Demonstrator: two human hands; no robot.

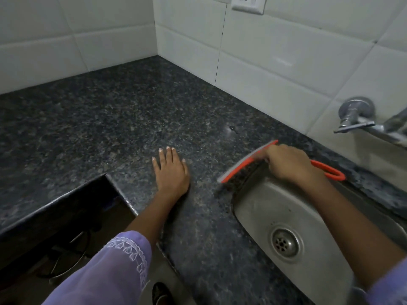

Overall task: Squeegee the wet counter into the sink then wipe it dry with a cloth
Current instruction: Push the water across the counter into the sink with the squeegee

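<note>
The dark speckled granite counter (123, 119) fills most of the scene, running from the white tiled corner at the far side down to the near edge, where it wraps around a cut-out on the left. Set into it on the right is the steel sink (259, 208), its drain near the person and its far-left corner just under the tool.

The orange squeegee (242, 164) sits right at that corner of the sink. Its blade runs diagonally, from the near-left end by the sink rim up to the far-right end toward the wall, and its looped handle trails off to the right over the strip of counter behind the basin. So the blade lies roughly along the sink's edge, with the basin on its near-right side and the open counter on its far-left side. That is what the next stroke hangs on, I would say: any water left on the slab lies to the left of the blade, and it has to be drawn rightward over the rim.

The right hand (288, 164) is curled around the squeegee where handle meets blade, gripping it from above. The left hand (170, 170) lies flat on the counter, fingers straight and slightly spread, well left of the blade and holding nothing.

No cloth is in sight.
</note>
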